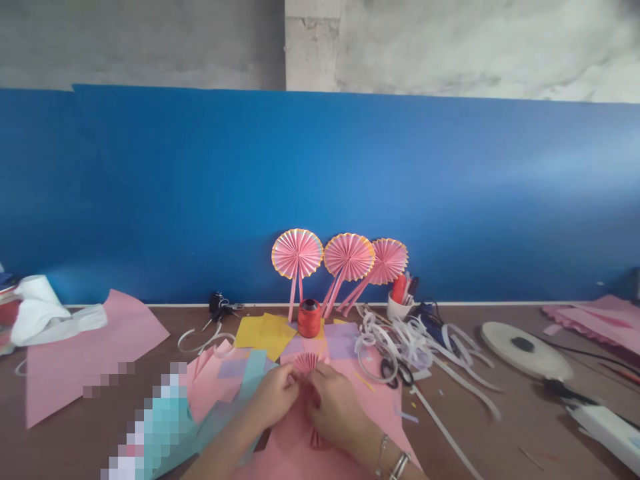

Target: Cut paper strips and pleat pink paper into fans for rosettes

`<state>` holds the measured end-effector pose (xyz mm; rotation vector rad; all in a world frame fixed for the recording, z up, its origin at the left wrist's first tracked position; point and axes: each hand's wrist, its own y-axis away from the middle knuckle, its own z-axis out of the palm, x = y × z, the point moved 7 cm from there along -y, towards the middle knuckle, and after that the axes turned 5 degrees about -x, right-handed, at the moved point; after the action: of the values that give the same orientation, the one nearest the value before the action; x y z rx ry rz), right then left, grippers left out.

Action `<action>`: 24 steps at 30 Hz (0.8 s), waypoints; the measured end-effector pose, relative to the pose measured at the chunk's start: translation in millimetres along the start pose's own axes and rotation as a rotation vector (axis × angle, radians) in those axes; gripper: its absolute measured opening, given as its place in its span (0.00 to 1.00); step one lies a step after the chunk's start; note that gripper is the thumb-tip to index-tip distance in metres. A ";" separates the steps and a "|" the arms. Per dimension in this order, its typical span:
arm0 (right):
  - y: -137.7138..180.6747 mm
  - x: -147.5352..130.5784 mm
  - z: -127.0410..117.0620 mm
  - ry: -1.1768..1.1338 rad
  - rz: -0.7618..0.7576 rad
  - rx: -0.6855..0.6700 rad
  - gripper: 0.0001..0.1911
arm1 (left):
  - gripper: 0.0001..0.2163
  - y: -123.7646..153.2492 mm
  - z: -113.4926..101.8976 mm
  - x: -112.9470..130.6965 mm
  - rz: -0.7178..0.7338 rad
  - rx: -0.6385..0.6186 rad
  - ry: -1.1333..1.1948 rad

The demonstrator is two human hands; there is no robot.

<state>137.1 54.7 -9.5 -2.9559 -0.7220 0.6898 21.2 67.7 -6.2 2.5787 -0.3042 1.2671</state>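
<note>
A pleated pink paper fan (306, 361) is between my two hands, its folds spread at the top edge and more folds showing below my right hand. My left hand (278, 393) pinches it from the left with closed fingers. From the right, my right hand (336, 400) is closed on the same fan, hiding its middle. Under both hands lie pink paper sheets (385, 427). Just beyond them stands a spool of red thread (309, 319). Three finished-looking round pink paper fans (298, 255) with strips hanging down lean against the blue panel.
White curled strips (385, 340) and black-handled scissors (397, 373) lie to the right, near a white cup (400, 307) of pens. Farther right are a pale round lid (525, 350) and a white tool (607, 427). Yellow paper (267, 335), keys (220, 307) and pink paper (95, 353) lie left.
</note>
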 end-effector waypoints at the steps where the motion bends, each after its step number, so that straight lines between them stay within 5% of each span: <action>1: 0.1 0.4 -0.2 -0.002 0.006 -0.001 0.12 | 0.10 0.1 0.4 -0.5 -0.008 -0.002 -0.001; 13: -13.5 25.1 -18.9 -0.628 0.070 -0.008 0.09 | 0.09 2.4 3.1 2.1 -0.018 -0.022 -0.062; 24: -16.5 54.7 -19.0 -0.708 0.105 -0.096 0.07 | 0.08 1.2 2.3 -1.4 0.013 0.057 -0.231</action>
<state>181.5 95.2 -13.0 -2.8125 -0.6221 1.7946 21.7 66.0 -8.6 2.7795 -0.3326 0.9953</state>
